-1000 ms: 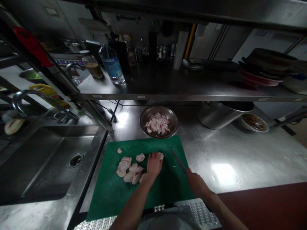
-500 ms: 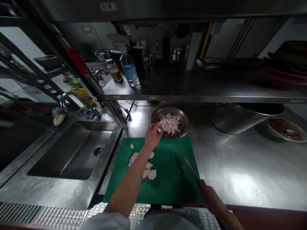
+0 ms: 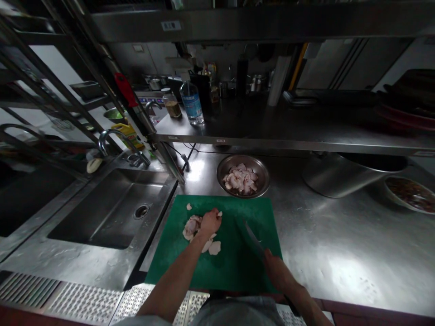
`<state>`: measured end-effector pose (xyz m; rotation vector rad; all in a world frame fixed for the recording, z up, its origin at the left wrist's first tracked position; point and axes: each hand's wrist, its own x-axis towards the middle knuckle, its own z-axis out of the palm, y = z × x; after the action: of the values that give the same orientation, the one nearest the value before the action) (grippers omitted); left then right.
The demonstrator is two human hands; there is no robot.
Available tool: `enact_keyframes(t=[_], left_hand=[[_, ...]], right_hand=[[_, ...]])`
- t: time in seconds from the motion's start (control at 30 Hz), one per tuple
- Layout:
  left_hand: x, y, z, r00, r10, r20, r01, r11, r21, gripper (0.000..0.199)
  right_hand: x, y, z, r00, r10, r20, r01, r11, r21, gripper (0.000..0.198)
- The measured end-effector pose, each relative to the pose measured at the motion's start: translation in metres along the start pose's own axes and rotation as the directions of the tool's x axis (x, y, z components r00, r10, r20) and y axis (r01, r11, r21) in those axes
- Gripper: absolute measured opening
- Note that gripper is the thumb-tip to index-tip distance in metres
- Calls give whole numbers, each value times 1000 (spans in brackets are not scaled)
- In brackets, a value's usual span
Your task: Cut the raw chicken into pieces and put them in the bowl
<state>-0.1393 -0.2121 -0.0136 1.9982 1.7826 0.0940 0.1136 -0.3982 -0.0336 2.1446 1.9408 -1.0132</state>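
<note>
My left hand (image 3: 210, 222) is over the green cutting board (image 3: 238, 267), its fingers closed on a small pale piece of raw meat (image 3: 219, 213). Beside and partly under this hand lie a larger lump of raw meat (image 3: 191, 226) and several cut slices (image 3: 214, 247). A small scrap (image 3: 189, 206) sits apart near the board's far left corner. My right hand (image 3: 274, 267) grips a knife (image 3: 254, 236), whose blade points away from me and to the left over the board. Past the board's far edge stands a metal bowl (image 3: 264, 174) holding raw meat pieces.
A sink (image 3: 98, 217) with a faucet (image 3: 115, 133) is on the left. Above the counter's back runs a metal shelf (image 3: 288, 144) carrying a clear bottle (image 3: 192, 103) and a jar (image 3: 171, 103). At right stand a large pot (image 3: 333, 176) and a bowl of dark food (image 3: 413, 194).
My left hand has come back from the metal bowl to the cutting board. My right hand and the knife have shifted left and further over the board. The camera view has tilted slightly.
</note>
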Motion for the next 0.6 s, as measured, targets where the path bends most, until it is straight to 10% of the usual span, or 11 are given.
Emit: enact_keyframes(t=[0.3,0.6], left_hand=[[-33,10,21,1000,-14,0,14,998,-59,29],[-46,16,40,944,330,17,-327,939,-105,32]], right_hand=[[-7,-16,-22,999,-24,45,28,997,-74,39],[14,-44,-23,993,-110,51,118,971,-208,45]])
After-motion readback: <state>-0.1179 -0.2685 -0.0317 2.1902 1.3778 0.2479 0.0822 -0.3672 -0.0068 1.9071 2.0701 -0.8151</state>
